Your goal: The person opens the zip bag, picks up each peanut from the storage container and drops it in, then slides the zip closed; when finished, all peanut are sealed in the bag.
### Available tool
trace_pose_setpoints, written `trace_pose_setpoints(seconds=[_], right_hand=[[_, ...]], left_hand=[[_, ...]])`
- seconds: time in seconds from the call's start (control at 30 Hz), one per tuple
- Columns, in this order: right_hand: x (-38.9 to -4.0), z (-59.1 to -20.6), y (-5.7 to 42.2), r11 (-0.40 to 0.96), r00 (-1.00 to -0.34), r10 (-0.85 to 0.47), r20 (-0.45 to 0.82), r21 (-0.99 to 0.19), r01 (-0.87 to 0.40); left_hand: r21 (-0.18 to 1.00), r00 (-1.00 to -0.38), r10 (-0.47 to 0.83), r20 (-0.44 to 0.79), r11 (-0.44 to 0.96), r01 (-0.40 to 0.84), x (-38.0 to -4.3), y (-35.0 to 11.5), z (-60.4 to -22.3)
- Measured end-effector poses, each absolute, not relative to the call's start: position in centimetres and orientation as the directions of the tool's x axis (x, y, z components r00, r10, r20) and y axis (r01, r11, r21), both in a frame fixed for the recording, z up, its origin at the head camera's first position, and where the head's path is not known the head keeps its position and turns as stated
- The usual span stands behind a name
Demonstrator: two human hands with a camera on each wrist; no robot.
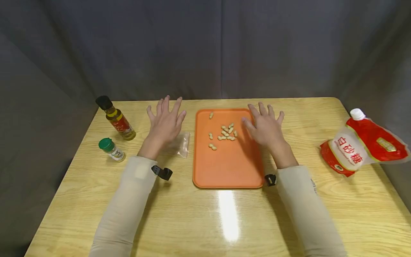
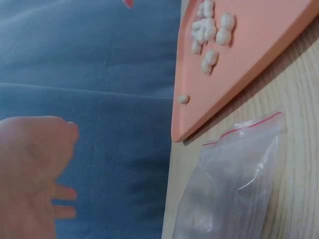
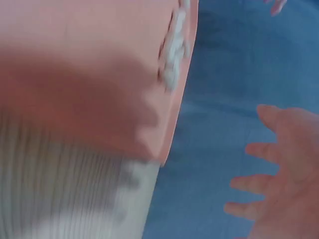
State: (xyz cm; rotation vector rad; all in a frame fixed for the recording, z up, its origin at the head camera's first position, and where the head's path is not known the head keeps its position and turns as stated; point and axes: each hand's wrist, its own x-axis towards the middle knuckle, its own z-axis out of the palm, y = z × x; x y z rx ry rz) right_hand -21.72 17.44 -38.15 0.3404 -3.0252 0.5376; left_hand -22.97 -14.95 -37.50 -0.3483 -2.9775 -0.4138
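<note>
Firstly, peanuts (image 1: 231, 130), in shell: one cluster beyond the middle of an orange tray (image 1: 228, 164), others loose toward its left side, one near the far left corner. Tray: rectangular, low-rimmed, flat on a wooden surface (image 1: 186, 221). Left hand (image 1: 165, 125): raised, left of the tray; grip apart, fingers spread. Nearest it, one clear zip bag (image 1: 184, 144), red seal line, lying just beside the tray, partly hidden by the wrist in the head view. Right hand (image 1: 267, 129): raised, overlapping the tray's right edge in the head view; grip likewise apart, fingers spread. Surface, left end: one black-capped bottle (image 1: 121, 124), red label; nearer the person, one green-lidded jar (image 1: 111, 149). Right end: one red-and-white pouch (image 1: 363, 148), white cap. Arms: pale sleeves (image 1: 122, 203), black wrist device (image 1: 165, 174) at each cuff. Behind: dark curtain (image 1: 192, 46).
</note>
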Motion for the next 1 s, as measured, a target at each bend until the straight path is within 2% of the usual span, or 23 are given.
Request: trace_pose_setpoints(seconds=[0.17, 0.27, 0.5, 0.67, 0.87, 1.0], right_hand=[[-19.9, -38.4, 12.8, 0.862, -0.896, -0.379, 0.233, -0.264, -0.434], [-18.6, -38.7, 9.3, 0.801, -0.822, -0.508, 0.257, -0.21, -0.56], [-17.2, -39.6, 1.4, 0.704, -0.707, -0.704, 0.063, -0.069, -0.707], [-17.3, -41.0, -1.4, 0.711, -0.712, -0.7, -0.058, 0.038, -0.702], [-17.4, -41.6, -2.6, 0.731, -0.734, -0.679, -0.003, 0.087, -0.677], [-17.2, -41.6, -2.5, 0.755, -0.755, -0.655, 0.032, 0.065, -0.652]], left_hand=[[0.393, -0.934, 0.305, 0.183, 0.848, 0.354, -23.7, -15.3, -37.8], [0.467, -0.92, 0.371, 0.123, 0.796, 0.384, -24.3, -15.6, -38.5], [0.501, -0.896, 0.44, -0.061, 0.79, 0.353, -25.4, -15.8, -40.1], [0.559, -0.876, 0.468, -0.118, 0.76, 0.331, -25.8, -15.7, -41.2], [0.628, -0.88, 0.455, -0.135, 0.726, 0.28, -25.8, -16.1, -42.0], [0.771, -0.892, 0.436, -0.118, 0.607, 0.194, -25.6, -16.6, -42.1]])
